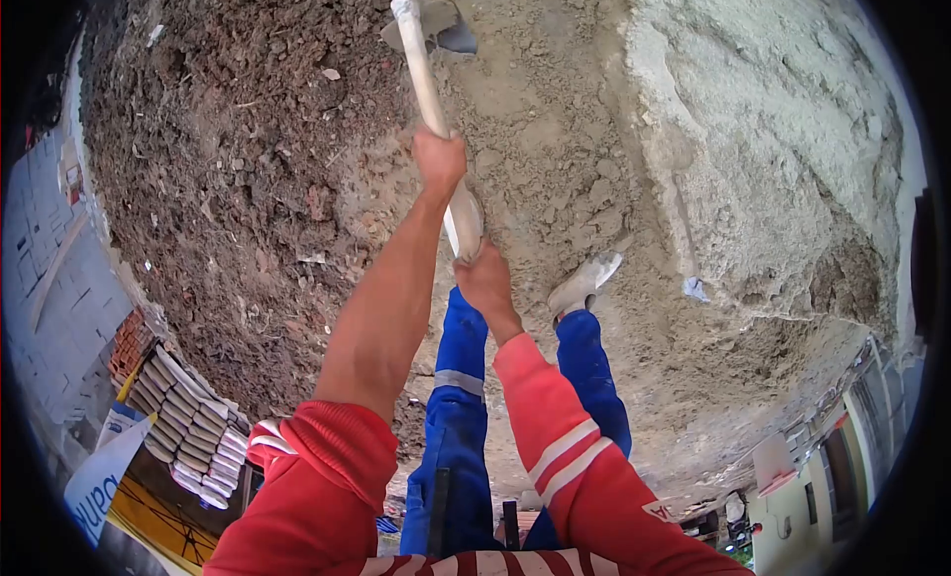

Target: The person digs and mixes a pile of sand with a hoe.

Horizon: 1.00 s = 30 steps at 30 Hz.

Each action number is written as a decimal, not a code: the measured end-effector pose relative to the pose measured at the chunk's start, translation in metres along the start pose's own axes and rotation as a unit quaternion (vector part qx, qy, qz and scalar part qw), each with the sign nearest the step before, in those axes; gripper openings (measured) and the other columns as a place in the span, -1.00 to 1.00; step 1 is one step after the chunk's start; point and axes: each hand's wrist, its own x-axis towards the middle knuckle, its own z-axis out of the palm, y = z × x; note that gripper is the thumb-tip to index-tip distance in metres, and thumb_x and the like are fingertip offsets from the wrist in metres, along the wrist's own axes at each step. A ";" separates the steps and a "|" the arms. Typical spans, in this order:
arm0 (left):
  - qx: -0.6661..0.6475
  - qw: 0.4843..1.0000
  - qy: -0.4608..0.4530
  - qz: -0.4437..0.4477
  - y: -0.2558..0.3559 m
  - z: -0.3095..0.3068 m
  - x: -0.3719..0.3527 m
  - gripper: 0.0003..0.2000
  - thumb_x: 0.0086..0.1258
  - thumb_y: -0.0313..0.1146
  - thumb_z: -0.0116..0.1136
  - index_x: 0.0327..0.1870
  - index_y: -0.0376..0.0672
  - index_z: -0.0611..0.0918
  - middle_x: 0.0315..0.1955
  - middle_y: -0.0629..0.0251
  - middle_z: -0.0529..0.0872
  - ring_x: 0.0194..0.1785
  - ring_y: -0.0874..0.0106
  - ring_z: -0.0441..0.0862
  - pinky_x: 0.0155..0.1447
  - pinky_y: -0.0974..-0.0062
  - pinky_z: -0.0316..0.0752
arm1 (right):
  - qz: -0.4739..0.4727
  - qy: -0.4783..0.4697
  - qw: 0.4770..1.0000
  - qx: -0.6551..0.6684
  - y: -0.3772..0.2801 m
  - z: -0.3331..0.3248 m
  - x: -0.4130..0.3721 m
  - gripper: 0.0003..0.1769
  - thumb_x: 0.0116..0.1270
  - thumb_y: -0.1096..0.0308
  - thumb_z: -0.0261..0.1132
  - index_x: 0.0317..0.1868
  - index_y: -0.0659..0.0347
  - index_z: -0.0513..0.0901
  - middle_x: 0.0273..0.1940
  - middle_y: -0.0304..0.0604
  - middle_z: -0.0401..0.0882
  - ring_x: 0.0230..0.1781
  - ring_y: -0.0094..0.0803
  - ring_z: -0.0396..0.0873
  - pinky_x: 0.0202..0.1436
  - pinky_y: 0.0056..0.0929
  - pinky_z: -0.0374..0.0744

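A hoe with a pale wooden handle [424,84] reaches up from the middle of the view, its metal blade [451,29] at the far end over the soil. My left hand [440,162] is wrapped round the handle about halfway along. Nearer my body, my right hand [485,282] grips the handle's lower end. Below the hands are legs in blue trousers [458,378], and a pale, dusty shoe [586,282] stands on the ground to the right. The other shoe lies largely behind the handle and hands.
Dark clumpy soil [238,180] spreads on the left, and a pale grey sandy mound [773,130] rises on the right. Stacked sacks [188,422], red bricks [129,344] and a banner [107,477] stand at the lower left. A small crumpled scrap [695,289] lies by the mound.
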 end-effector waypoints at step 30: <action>-0.255 0.964 0.021 -0.075 0.111 -0.084 -0.018 -0.82 0.18 -0.53 0.17 -0.23 -0.38 0.51 -0.59 0.21 0.56 -0.50 0.38 0.58 -0.40 0.33 0.46 | -0.085 0.005 0.995 0.054 -0.002 -0.045 -0.008 -0.58 0.10 0.41 0.32 -0.01 0.35 0.51 -0.26 0.31 0.63 -0.19 0.22 0.62 -0.10 0.01 0.58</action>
